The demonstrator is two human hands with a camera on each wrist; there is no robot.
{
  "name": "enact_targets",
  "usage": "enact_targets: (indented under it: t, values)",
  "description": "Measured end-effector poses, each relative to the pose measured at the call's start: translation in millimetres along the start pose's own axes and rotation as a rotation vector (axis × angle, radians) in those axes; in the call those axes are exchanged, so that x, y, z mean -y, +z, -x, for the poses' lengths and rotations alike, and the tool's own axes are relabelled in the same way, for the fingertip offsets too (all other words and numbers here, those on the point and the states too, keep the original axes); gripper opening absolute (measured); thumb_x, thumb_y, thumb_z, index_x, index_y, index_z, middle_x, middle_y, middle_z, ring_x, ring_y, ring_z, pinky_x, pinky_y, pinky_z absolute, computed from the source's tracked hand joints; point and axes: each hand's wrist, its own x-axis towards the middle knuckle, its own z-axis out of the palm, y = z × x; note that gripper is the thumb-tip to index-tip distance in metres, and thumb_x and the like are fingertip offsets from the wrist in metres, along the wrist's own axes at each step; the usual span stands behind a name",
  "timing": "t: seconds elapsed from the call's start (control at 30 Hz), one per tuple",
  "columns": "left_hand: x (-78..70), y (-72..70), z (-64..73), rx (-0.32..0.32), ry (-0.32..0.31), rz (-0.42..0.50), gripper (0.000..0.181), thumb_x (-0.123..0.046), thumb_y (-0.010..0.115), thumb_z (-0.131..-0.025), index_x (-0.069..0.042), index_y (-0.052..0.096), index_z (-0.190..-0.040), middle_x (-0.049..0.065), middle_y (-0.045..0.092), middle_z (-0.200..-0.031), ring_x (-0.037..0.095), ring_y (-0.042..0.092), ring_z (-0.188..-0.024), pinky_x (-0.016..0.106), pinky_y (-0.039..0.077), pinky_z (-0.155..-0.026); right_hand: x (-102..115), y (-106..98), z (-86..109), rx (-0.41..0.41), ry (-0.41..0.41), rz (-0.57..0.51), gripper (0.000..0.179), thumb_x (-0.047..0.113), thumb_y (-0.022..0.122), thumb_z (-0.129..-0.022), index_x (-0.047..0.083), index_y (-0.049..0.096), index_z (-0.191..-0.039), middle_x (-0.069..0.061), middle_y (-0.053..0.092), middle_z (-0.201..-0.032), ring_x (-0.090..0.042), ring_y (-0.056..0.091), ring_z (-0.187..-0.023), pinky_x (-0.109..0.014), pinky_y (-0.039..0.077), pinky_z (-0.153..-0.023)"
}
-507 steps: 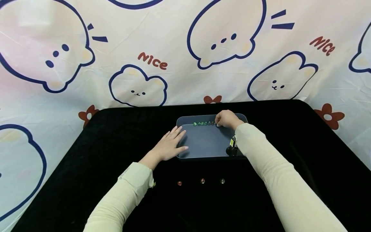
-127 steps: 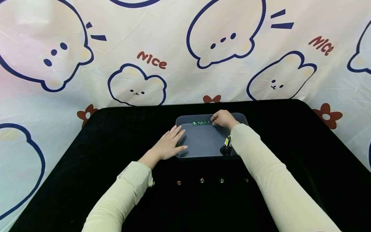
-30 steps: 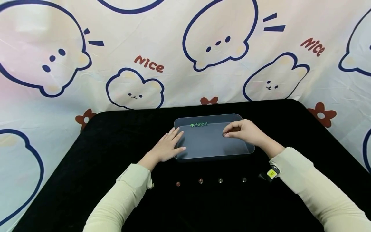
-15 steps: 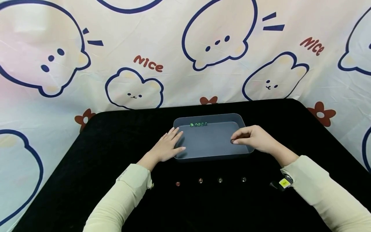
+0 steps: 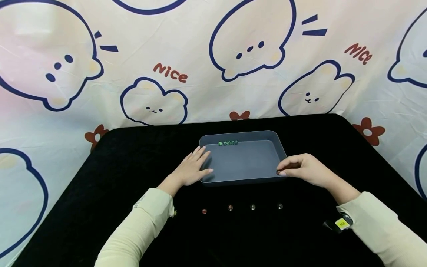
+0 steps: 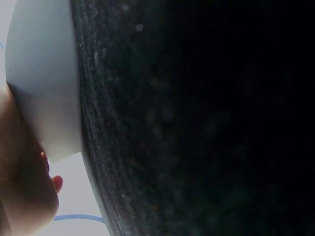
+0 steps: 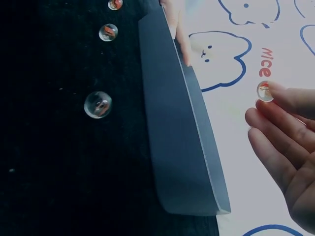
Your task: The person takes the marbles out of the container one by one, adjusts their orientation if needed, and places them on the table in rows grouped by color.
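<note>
The head view is filled mostly by a pale backdrop [image 5: 200, 33] printed with blue-outlined cartoon animals, red flowers and the word "Nice" in 2 places. Below it spreads a table under black cloth [image 5: 150, 152]. On the cloth sits a blue-grey tray [image 5: 240, 163], rectangular with rounded corners. Pale sleeves [image 5: 140, 222] cover both forearms, which reach in from the near side.

The right hand [image 5: 305, 168] is at the tray's near right corner, its thumb and forefinger together, clamped on 1 marble. The left hand [image 5: 189, 168] lies at the tray's left end, fingers straight and spread apart over the rim. A small black device [image 5: 342, 223] with a yellow label is strapped at the right wrist.

Inside the tray, 5 green marbles [image 5: 228, 142] form a row along the far wall, left of the middle; whether they touch is too small to tell. On the cloth in front of the tray, 4 loose marbles [image 5: 252, 207] lie in a line, well apart. The pinched marble [image 7: 264, 91] is clear with an orange-red swirl, and the right wrist view shows it apart from the tray's wall.
</note>
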Motion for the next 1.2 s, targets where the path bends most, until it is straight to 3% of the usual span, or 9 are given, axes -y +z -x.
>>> enact_targets:
  t: [0.4, 0.67, 1.2]
  values:
    - [-0.3, -1.5, 0.4, 0.005, -0.01, 0.009, 0.072, -0.059, 0.03, -0.085, -0.016, 0.012, -0.14, 0.004, 0.001, -0.144, 0.016, -0.008, -0.129, 0.04, 0.004, -0.102, -13.5, 0.9, 11.9, 0.057, -0.067, 0.023, 0.016, 0.011, 0.063, -0.078, -0.002, 0.064, -0.088, -0.007, 0.064, -0.081, -0.012, 0.06, -0.074, -0.029, 0.049, -0.062]
    - [-0.6, -0.6, 0.1, 0.006, -0.019, 0.012, 0.071, -0.058, 0.03, -0.085, -0.016, 0.012, -0.14, 0.003, 0.001, -0.144, 0.016, -0.008, -0.129, 0.04, 0.004, -0.102, -18.9, -1.2, 19.7, 0.078, -0.007, 0.056, 0.018, 0.016, 0.065, -0.077, 0.002, 0.066, -0.088, -0.004, 0.064, -0.083, -0.01, 0.058, -0.075, -0.026, 0.048, -0.063]
    - [-2.5, 0.6, 1.4, -0.019, -0.017, -0.003, 0.072, -0.058, 0.031, -0.085, -0.014, 0.015, -0.14, 0.006, 0.004, -0.144, 0.017, -0.006, -0.129, 0.04, 0.005, -0.102, -46.5, -4.9, 42.0, 0.11, -0.057, 0.034, 0.015, 0.009, 0.062, -0.078, -0.003, 0.064, -0.087, -0.001, 0.064, -0.082, -0.009, 0.059, -0.073, -0.025, 0.048, -0.06]
